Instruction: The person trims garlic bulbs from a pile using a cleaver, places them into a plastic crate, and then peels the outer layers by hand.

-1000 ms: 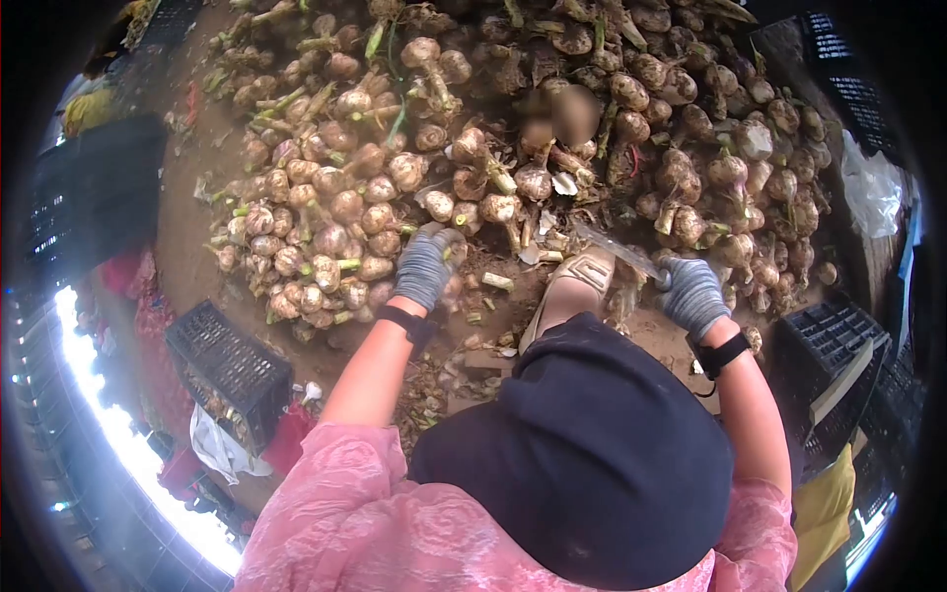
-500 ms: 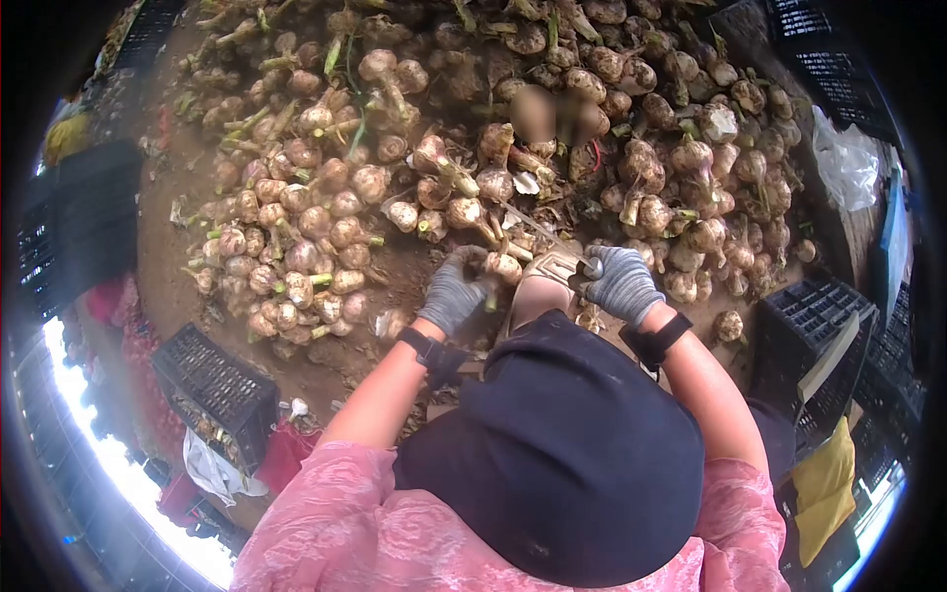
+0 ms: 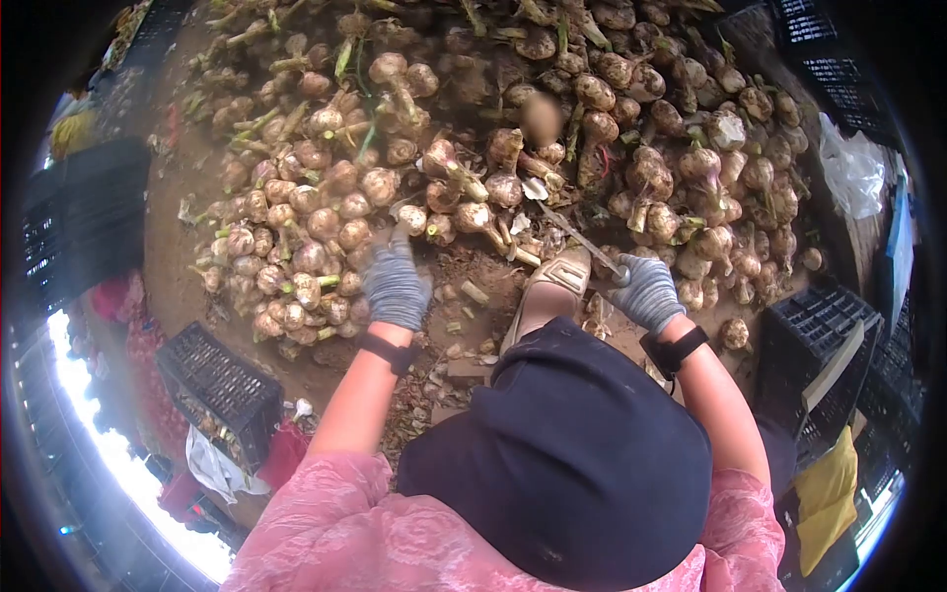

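Observation:
My left hand (image 3: 396, 284), in a grey glove, reaches palm down to the heap of trimmed garlic bulbs (image 3: 306, 237), and its fingertips are at one bulb (image 3: 410, 218). I see nothing held in that hand. My right hand (image 3: 647, 292), also gloved, grips the handle of a knife (image 3: 580, 237) whose blade points up and left toward the big pile of stalked garlic (image 3: 641, 158). A beige shoe (image 3: 550, 288) rests on the dirt between the two hands. Cut stalk bits (image 3: 473, 292) lie beside it.
A black plastic crate (image 3: 222, 373) stands at the lower left and another (image 3: 821, 333) at the right, with more dark crates (image 3: 74, 217) at the far left. A white bag (image 3: 854, 174) lies at the right edge. A dark hat (image 3: 557, 454) covers the lower middle.
My left hand has gone from the shoe out to the left heap, and the bulb it held is no longer in it. My right hand with the knife has drawn slightly right.

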Available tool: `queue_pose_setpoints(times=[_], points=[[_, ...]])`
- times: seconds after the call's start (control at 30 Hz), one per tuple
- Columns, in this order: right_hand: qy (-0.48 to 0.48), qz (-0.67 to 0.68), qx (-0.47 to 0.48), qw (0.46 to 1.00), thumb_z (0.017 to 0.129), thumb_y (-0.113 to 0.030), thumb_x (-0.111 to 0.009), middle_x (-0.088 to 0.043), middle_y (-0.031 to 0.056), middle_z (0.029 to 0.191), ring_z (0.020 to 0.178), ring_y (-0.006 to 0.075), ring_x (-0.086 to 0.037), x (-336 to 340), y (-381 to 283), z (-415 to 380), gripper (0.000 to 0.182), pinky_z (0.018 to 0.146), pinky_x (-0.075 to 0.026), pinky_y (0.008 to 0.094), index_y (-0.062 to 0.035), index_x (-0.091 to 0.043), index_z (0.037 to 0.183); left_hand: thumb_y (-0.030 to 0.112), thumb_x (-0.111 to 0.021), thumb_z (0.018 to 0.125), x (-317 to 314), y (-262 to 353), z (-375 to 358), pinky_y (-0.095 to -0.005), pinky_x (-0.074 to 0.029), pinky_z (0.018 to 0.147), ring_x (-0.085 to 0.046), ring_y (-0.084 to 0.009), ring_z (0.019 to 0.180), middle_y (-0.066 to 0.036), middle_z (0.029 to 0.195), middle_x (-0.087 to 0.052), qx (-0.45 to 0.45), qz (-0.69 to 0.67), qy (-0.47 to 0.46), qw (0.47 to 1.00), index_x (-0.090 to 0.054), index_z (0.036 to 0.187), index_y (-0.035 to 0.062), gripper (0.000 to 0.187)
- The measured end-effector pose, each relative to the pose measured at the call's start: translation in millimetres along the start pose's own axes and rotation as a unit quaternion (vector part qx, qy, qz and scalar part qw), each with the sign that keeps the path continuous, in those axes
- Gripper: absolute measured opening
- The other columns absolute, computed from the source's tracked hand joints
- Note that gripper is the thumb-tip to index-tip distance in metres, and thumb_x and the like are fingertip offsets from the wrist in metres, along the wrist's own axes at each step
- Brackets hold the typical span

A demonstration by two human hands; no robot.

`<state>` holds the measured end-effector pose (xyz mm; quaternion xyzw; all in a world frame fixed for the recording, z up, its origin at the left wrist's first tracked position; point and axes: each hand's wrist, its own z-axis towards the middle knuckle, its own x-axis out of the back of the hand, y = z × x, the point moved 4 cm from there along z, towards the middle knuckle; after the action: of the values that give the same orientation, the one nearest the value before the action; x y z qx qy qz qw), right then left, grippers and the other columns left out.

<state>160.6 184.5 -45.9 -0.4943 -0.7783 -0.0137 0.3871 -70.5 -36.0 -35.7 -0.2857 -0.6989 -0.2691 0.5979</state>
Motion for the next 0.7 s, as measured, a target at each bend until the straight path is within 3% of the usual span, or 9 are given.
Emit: queue_pose_setpoints(times=[0.07, 0.1, 0.13, 0.27, 0.43, 0.47, 0.57, 0.67, 0.7], points=[[0.010, 0.022, 0.013, 1.000, 0.066, -0.022, -0.062, -0.061, 0.0208, 0.075, 0.075, 0.0357, -0.059, -2, -2, 2, 0.030, 0.066, -0.048, 0.0412, -0.0068, -0.062, 0.092, 0.024, -0.068, 0.070, -18, 20, 8, -0.0405, -0.044, 0.084, -0.055, -0.0330, 0.095, -0.019, 0.100, -0.057, -0.014, -0.124, -0.019, 0.992, -0.043, 0.121, 0.0031, 0.061], [0.024, 0.032, 0.020, 0.999, 0.066, -0.023, -0.063, -0.061, 0.0203, 0.075, 0.075, 0.0352, -0.059, 1, -9, 0, 0.031, 0.067, -0.048, 0.0413, -0.0070, -0.062, 0.093, 0.032, -0.067, 0.073, -18, 37, 19, -0.0395, -0.045, 0.082, -0.057, -0.0347, 0.091, -0.022, 0.097, -0.059, 0.088, -0.246, -0.172, 0.950, -0.039, 0.122, -0.0014, 0.065], [0.039, 0.041, 0.026, 0.998, 0.066, -0.024, -0.063, -0.061, 0.0199, 0.076, 0.075, 0.0348, -0.060, 5, -11, -2, 0.032, 0.067, -0.048, 0.0414, -0.0073, -0.062, 0.093, 0.043, -0.066, 0.073, -39, 42, 25, -0.0395, -0.045, 0.081, -0.059, -0.0352, 0.088, -0.024, 0.095, -0.060, 0.176, -0.224, -0.249, 0.926, -0.039, 0.121, -0.0045, 0.072], [0.042, 0.030, 0.042, 0.998, 0.068, -0.028, -0.064, -0.062, 0.0184, 0.076, 0.075, 0.0343, -0.060, -2, -11, 5, 0.031, 0.068, -0.048, 0.0408, -0.0072, -0.063, 0.091, 0.049, -0.070, 0.066, -64, 64, 39, -0.0400, -0.046, 0.079, -0.057, -0.0378, 0.093, -0.028, 0.099, -0.058, 0.284, -0.269, -0.139, 0.910, -0.040, 0.120, -0.0040, 0.082], [0.075, 0.033, 0.079, 0.993, 0.066, -0.025, -0.065, -0.063, 0.0175, 0.079, 0.077, 0.0332, -0.060, 6, -21, -4, 0.034, 0.069, -0.049, 0.0404, -0.0094, -0.063, 0.096, 0.020, -0.076, 0.067, -82, 49, 11, -0.0346, -0.046, 0.082, -0.057, -0.0232, 0.092, -0.015, 0.101, -0.058, 0.168, -0.443, -0.110, 0.874, -0.041, 0.118, 0.0027, 0.064], [0.052, 0.043, 0.065, 0.996, 0.069, -0.024, -0.060, -0.063, 0.0168, 0.078, 0.076, 0.0334, -0.061, 8, -28, -7, 0.031, 0.069, -0.049, 0.0403, -0.0082, -0.063, 0.096, 0.014, -0.075, 0.067, -83, 53, 7, -0.0325, -0.045, 0.084, -0.054, -0.0195, 0.096, -0.010, 0.104, -0.055, 0.114, -0.612, -0.095, 0.777, -0.041, 0.118, 0.0054, 0.063], [0.084, 0.026, 0.099, 0.991, 0.072, -0.023, -0.050, -0.061, 0.0175, 0.070, 0.069, 0.0333, -0.060, -8, -35, 3, 0.027, 0.066, -0.049, 0.0421, -0.0084, -0.064, 0.089, 0.016, -0.073, 0.070, -75, 75, -10, -0.0317, -0.044, 0.086, -0.053, -0.0189, 0.098, -0.009, 0.106, -0.054, 0.093, -0.685, -0.154, 0.706, -0.041, 0.119, 0.0054, 0.059], [0.028, -0.030, 0.086, 0.995, 0.072, -0.023, -0.053, -0.061, 0.0179, 0.069, 0.069, 0.0331, -0.060, -14, -46, 6, 0.021, 0.065, -0.049, 0.0420, -0.0072, -0.063, 0.081, 0.018, -0.070, 0.073, -42, 97, -10, -0.0310, -0.042, 0.088, -0.051, -0.0183, 0.099, -0.008, 0.109, -0.053, 0.071, -0.749, -0.210, 0.625, -0.041, 0.120, 0.0055, 0.056], [0.018, -0.017, 0.094, 0.995, 0.071, -0.022, -0.055, -0.061, 0.0178, 0.070, 0.070, 0.0331, -0.061, -16, -48, 4, 0.020, 0.065, -0.049, 0.0418, -0.0068, -0.063, 0.080, 0.020, -0.069, 0.074, -33, 100, -7, -0.0318, -0.042, 0.087, -0.052, -0.0206, 0.098, -0.009, 0.109, -0.053, -0.022, -0.654, -0.213, 0.726, -0.044, 0.118, 0.0055, 0.052]])
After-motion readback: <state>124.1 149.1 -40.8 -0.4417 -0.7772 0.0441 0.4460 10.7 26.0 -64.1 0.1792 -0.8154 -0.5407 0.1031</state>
